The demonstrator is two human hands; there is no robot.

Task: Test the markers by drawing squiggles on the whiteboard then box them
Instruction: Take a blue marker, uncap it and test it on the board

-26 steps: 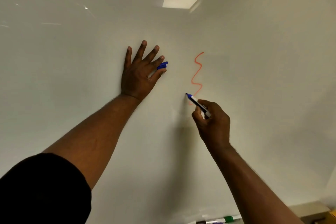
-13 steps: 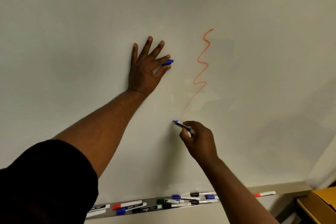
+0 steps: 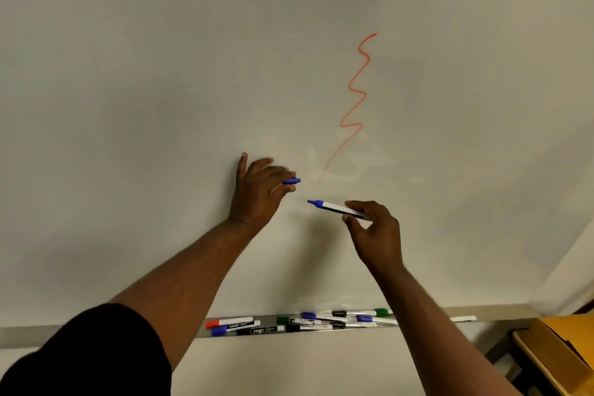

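Right hand (image 3: 377, 235) grip pinches blue marker (image 3: 336, 207); left hand (image 3: 257, 193) grip pinches blue cap (image 3: 292, 181) near whiteboard (image 3: 128, 106).

the glossy off-white whiteboard (image 3: 160, 106) carries one thin wavy orange-red squiggle (image 3: 355, 100) at upper right, fading paler toward its lower end. the left hand (image 3: 258, 191) shows a small blue plastic cap (image 3: 292, 181). the right hand (image 3: 374, 231) holds a white-barrelled marker (image 3: 337, 208) with a blue tip and a black stripe. on the grey metal tray (image 3: 501, 312) lie white markers with red (image 3: 229, 321), blue (image 3: 236, 327), green (image 3: 361, 312) and black (image 3: 310, 327) caps. a black sleeve (image 3: 86, 354) fills the near left; a yellow-brown cardboard box (image 3: 559, 354) sits at near right.
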